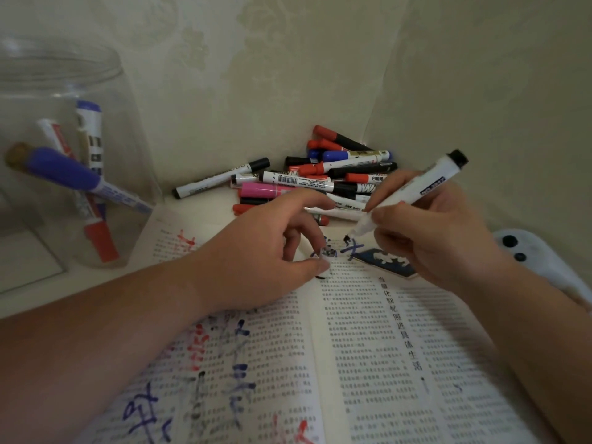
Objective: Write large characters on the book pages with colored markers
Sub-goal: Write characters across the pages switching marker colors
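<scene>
An open book (pixel 368 354) lies in front of me, its left page covered with large blue, red and black characters. My right hand (pixel 435 232) grips a white marker (pixel 413 193) with a black end cap; its tip is down, just above the top of the right page beside a blue character. My left hand (pixel 266 251) rests at the top of the book's gutter, fingers curled, thumb and fingertips pinching at something small that I cannot make out.
A pile of red, black, blue and pink markers (pixel 307 181) lies in the corner behind the book. A clear plastic jar (pixel 64 149) on the left holds several markers. A white object with black dots (pixel 538 254) sits at the right.
</scene>
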